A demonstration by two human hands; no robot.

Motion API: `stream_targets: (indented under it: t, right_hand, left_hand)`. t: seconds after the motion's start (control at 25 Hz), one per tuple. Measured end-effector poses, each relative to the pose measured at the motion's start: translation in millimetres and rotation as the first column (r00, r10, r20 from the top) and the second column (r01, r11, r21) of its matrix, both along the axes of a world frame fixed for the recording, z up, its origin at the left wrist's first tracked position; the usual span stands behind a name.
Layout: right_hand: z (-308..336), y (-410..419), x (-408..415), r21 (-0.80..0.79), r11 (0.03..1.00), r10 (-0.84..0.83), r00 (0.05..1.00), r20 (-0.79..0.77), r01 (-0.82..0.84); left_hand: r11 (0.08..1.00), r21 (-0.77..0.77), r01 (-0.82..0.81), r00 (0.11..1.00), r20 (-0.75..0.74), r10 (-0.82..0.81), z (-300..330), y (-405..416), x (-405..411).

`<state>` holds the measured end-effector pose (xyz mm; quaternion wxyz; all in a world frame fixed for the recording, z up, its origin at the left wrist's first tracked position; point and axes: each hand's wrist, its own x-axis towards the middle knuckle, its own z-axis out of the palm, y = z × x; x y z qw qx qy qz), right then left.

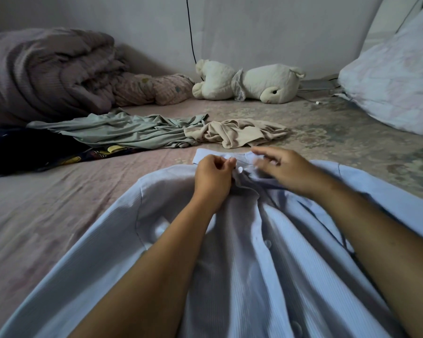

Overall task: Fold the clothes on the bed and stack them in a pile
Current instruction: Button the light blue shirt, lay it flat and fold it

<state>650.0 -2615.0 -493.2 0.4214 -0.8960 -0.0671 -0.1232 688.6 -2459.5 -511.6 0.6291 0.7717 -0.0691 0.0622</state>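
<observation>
One pale blue shirt (242,252) at 6 o'clock, left hand (213,178) pinching its collar, right hand (282,168) blurred, fingers loose, three unfolded garments at 10 o'clock: green garment (122,130), beige garment (239,132), dark garment (29,150)

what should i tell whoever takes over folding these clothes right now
Left hand: pinching the light blue shirt near its top button.
Right hand: blurred, fingers spread over the collar, grip unclear.
Shirt lies spread front-up on the bed, not folded.
Still unfolded beyond it: green garment, beige garment, dark printed garment at left.
Done: no folded pile visible.
Left: fold all four, stack them.
</observation>
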Motion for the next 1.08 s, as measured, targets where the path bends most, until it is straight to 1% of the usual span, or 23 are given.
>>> stream_targets:
  t: [0.04,0.08,0.12,0.16,0.24,0.32,0.36,0.44,0.48,0.56,0.6,0.64,0.72,0.8,0.92,1.0,1.04,1.08]
  right_hand:
    - [6.5,-6.8,-1.3,0.024,1.000,0.008,1.000,-0.005,-0.008]
    - [10.7,-14.0,0.0,-0.017,1.000,0.007,1.000,-0.003,-0.007]
    - [14.1,-20.3,1.7,-0.115,0.993,0.006,1.000,-0.023,-0.009]
    - [16.1,-24.7,3.2,-0.246,0.969,0.008,0.998,-0.061,-0.023]
    - [20.0,-28.1,6.7,-0.480,0.875,0.016,0.995,-0.103,-0.064]
    - [26.8,-29.9,12.3,-0.597,0.800,0.048,0.998,-0.045,-0.065]
    - [32.5,-29.7,13.4,-0.608,0.792,0.063,0.998,-0.002,-0.051]
    - [43.0,-27.2,15.4,-0.595,0.803,0.078,0.993,0.088,-0.010]
    - [47.4,-25.4,15.3,-0.590,0.807,0.097,0.982,0.161,0.017]
    - [54.0,-21.1,10.5,-0.567,0.823,0.138,0.951,0.278,0.046]
    - [56.0,-19.6,7.6,-0.537,0.842,0.139,0.947,0.289,0.040]
    - [56.7,-19.5,6.4,-0.491,0.871,0.126,0.954,0.273,0.025]
    - [58.4,-18.5,6.1,-0.369,0.929,0.090,0.977,0.194,-0.012]
    - [65.6,-16.8,6.4,-0.299,0.953,0.070,0.995,0.070,-0.046]
    - [81.7,-14.3,7.0,-0.320,0.940,0.079,0.987,-0.140,-0.121]
    - [90.1,-11.4,9.6,-0.340,0.927,0.090,0.974,-0.210,-0.159]
    - [92.1,-9.0,11.7,-0.325,0.928,0.108,0.966,-0.234,-0.182]
    - [93.2,-5.5,12.7,-0.304,0.930,0.131,0.958,-0.256,-0.209]
  left_hand:
    - [1.000,0.009,0.002,1.000,0.025,-0.002,3.7,1.2,-0.1]
    - [1.000,-0.007,0.006,0.999,0.042,-0.006,8.0,2.3,0.1]
    - [0.999,-0.039,0.015,0.999,0.047,-0.013,14.1,3.4,-1.8]
    - [0.997,-0.076,0.030,0.999,0.036,-0.027,18.8,4.3,-3.4]
    - [0.990,-0.118,0.075,0.997,0.009,-0.074,25.0,7.0,-7.0]
    - [0.990,-0.102,0.093,0.995,-0.014,-0.095,24.6,9.2,-8.0]
    - [0.993,-0.085,0.085,0.996,-0.013,-0.086,23.8,10.2,-7.9]
    - [0.996,-0.062,0.064,0.998,0.023,-0.063,21.8,10.8,-4.9]
    - [0.997,-0.029,0.068,0.996,0.058,-0.066,21.1,10.6,-3.6]
    - [0.991,0.095,0.095,0.989,0.103,-0.104,22.4,8.4,-6.0]
    - [0.984,0.138,0.117,0.986,0.103,-0.132,23.1,6.2,-8.5]
    - [0.976,0.168,0.137,0.983,0.101,-0.156,23.9,3.7,-10.7]
    - [0.961,0.220,0.169,0.975,0.102,-0.195,25.6,0.3,-15.4]
    - [0.951,0.254,0.177,0.969,0.126,-0.214,23.8,-0.1,-17.1]
    - [0.968,0.207,0.143,0.968,0.173,-0.180,19.8,1.6,-12.0]
    - [0.977,0.121,0.175,0.967,0.166,-0.193,21.7,0.3,-12.8]
    - [0.977,0.105,0.185,0.966,0.161,-0.201,23.0,-0.7,-13.4]
    - [0.973,0.132,0.191,0.963,0.169,-0.212,24.5,-1.8,-15.0]
